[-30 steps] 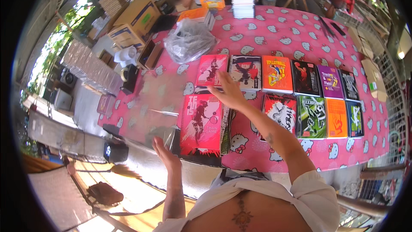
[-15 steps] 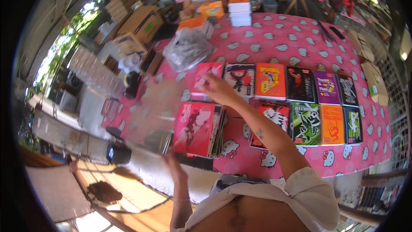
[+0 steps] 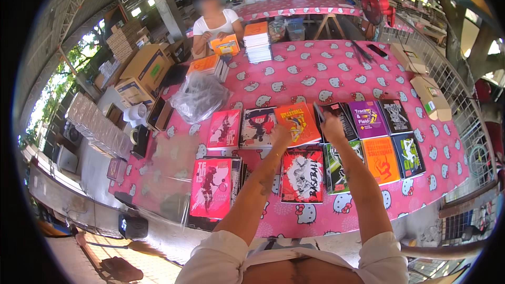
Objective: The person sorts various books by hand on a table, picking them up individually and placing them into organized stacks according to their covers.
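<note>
Near the middle of the table, my left hand (image 3: 281, 135) is closed at the lower left corner of an orange notebook (image 3: 296, 122), its fingertips partly hidden. My right hand (image 3: 333, 127) pinches the edge of a black notebook (image 3: 337, 111) just right of it; a thin dark edge stands raised by the fingers. Left of the orange one lie a black-and-red patterned notebook (image 3: 257, 128) and a pink notebook (image 3: 223, 129). Between my forearms is a red and white notebook (image 3: 302, 176). A green notebook (image 3: 336, 171) lies partly under my right wrist.
A purple notebook (image 3: 366, 119) and an orange one (image 3: 381, 159) lie rightward. A pink-red stack (image 3: 211, 187) and clear plastic sheets (image 3: 168, 171) are at the left. Behind are a crumpled plastic bag (image 3: 199, 97) and a notebook stack (image 3: 257, 43). A person (image 3: 216, 25) sits across the pink tablecloth (image 3: 310, 76).
My view has shifted. My right hand has moved right from the pink notebook to the black one. My left hand has come from beside the plastic sheets to the orange notebook, which now sits tilted.
</note>
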Action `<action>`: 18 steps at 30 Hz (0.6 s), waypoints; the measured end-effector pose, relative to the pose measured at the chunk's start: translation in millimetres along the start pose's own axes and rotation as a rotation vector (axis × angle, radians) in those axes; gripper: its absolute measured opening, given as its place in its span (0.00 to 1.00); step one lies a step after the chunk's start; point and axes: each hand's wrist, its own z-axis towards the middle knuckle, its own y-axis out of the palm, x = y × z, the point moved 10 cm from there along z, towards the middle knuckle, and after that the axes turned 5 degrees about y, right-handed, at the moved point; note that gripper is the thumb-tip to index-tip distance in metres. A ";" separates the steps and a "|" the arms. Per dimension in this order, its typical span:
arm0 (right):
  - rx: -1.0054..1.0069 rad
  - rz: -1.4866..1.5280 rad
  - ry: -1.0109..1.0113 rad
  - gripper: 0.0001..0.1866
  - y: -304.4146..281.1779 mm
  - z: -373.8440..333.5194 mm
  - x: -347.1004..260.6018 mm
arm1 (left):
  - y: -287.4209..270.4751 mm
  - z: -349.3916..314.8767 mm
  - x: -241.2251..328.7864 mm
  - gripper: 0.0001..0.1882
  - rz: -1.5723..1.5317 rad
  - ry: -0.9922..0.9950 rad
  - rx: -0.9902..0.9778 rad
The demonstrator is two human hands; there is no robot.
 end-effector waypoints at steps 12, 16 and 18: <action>0.083 1.216 -0.163 0.22 -100.3 -158.7 -213.0 | -383.1 -194.0 -181.8 0.35 -0.859 0.487 0.550; 0.108 0.618 -0.845 0.22 -53.8 -225.3 -318.3 | -323.8 -230.8 -237.9 0.28 -0.769 0.099 0.456; -0.147 0.398 -1.021 0.20 -3.3 -249.5 -333.3 | -284.9 -244.2 -216.9 0.28 0.031 0.258 0.352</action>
